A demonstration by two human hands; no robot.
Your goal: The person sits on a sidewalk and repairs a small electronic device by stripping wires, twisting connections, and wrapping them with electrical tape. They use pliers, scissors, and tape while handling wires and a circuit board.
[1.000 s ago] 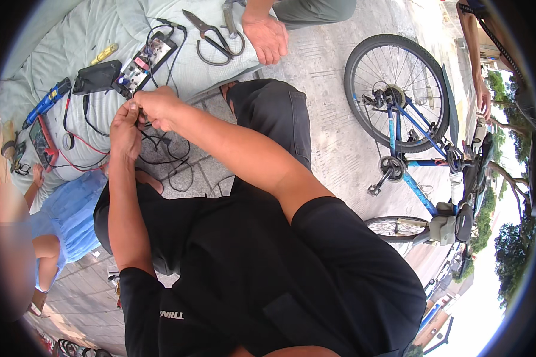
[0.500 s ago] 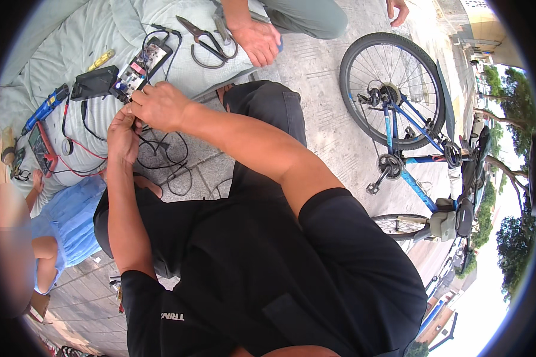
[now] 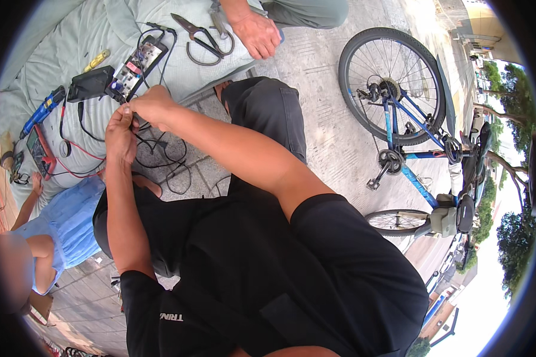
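A pale quilted cloth (image 3: 47, 65) spreads across the upper left, bearing the work, while a blue bicycle (image 3: 420, 189) stands well apart on the pavement to the right. A person in a blue dress (image 3: 74, 226) is at the cloth's lower left edge. A tangle of black cables (image 3: 161, 144) spills past the cloth's edge beneath the hands. The circuit board (image 3: 134, 67) lies on the cloth just beyond the fingers, its parts uncovered, with a dark lead looping over its far end. Scissors (image 3: 202, 40) rest near it on the right; a blue pen-shaped tool (image 3: 43, 112) and a red-edged meter (image 3: 40, 150) lie to the left, and a co-worker's hand (image 3: 256, 35) is near the cloth's right edge. A black case (image 3: 91, 83) sits just beside the board. So the board is already laid bare, but nothing is closed over it and cables hang loose; the work looks partway. The right hand (image 3: 153, 107) bends its fingers in at the board's near end, its thumb mostly hidden, so I cannot tell how tight its grip is. The left hand (image 3: 120, 134) meets it there, thumb and forefinger in a narrow pinch; whatever lies between them is too small to make out. A yellow-handled tool (image 3: 97, 59) lies unheld behind the case.
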